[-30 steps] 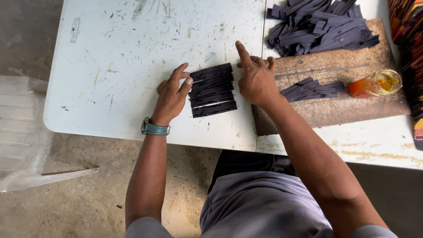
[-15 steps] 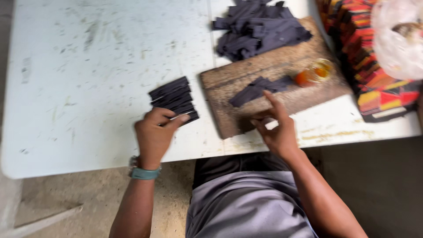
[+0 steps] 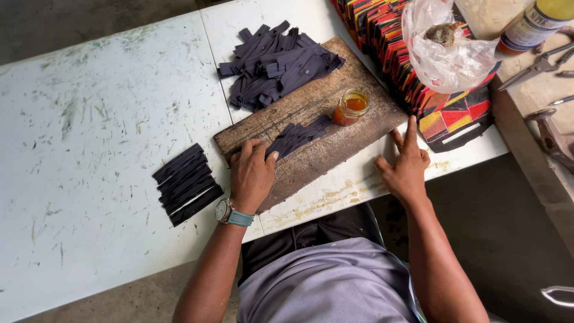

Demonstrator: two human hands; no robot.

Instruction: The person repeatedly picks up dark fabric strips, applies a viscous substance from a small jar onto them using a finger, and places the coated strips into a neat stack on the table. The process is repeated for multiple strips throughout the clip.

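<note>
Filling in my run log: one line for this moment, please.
left hand: flat on wooden board, touching dark strips | right hand: flat on table

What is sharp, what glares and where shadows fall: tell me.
Head view: even daylight, no motion blur; left hand on the wooden board and right hand on the white table are sharp; plastic bag glares; shadows soft; slight wide-angle bend at edges.

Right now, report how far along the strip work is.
Done: a neat row of dark strips lies on the white table. In hand: the left hand rests on the wooden board, touching a small strip bundle. Left: the loose pile behind.
</note>
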